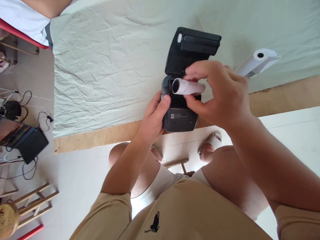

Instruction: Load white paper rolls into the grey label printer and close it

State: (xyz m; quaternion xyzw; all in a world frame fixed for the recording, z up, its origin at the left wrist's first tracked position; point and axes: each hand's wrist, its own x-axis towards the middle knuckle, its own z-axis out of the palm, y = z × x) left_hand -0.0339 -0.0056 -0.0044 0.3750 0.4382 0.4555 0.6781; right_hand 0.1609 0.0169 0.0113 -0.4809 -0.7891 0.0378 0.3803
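Note:
My left hand [155,112] is wrapped around the left side of a black portable printer [181,119], its thumb resting on the edge of the paper bay. The printer's hinged lid [191,41] stands up and open, away from my body. Between the thumb and fingers of my right hand [221,91] is a thin white paper roll [188,87], its dark hollow end facing left. That roll is over the open bay; whether it touches the bay floor is hidden. To the right, a fuller white paper roll [258,62] lies on the cloth with its loose end hanging out.
A pale green cloth [105,73] covers the table, whose bare wooden edge [100,138] runs nearest me. Another person's arm [50,6] is at the upper left. On the floor to the left are a laptop [30,141], cables and a wooden stool [27,206].

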